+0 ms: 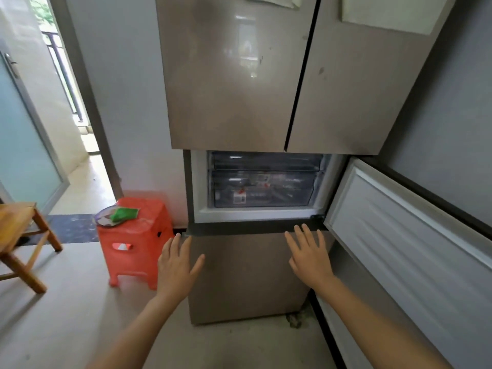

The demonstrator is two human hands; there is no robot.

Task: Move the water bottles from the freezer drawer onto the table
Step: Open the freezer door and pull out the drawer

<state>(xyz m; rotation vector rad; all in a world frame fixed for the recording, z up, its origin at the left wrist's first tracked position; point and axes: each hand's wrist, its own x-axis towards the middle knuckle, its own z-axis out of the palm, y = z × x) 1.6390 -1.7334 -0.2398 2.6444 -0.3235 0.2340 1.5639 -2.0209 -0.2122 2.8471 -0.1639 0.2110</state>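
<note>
A tall beige fridge fills the view. Its middle compartment door [404, 230] is swung open to the right, showing two clear freezer drawers [263, 193], both pushed in. Packages with red and white labels show dimly through the lower drawer; I cannot make out any bottles. My left hand [175, 265] and my right hand [308, 257] are held out with fingers spread in front of the closed bottom door [247, 278], just below the open compartment. Neither hand holds anything.
An orange plastic stool [135, 235] stands left of the fridge with a plate and a green cloth [125, 213] on it. A wooden table or stool [16, 230] is at the far left. A doorway [80, 155] opens behind.
</note>
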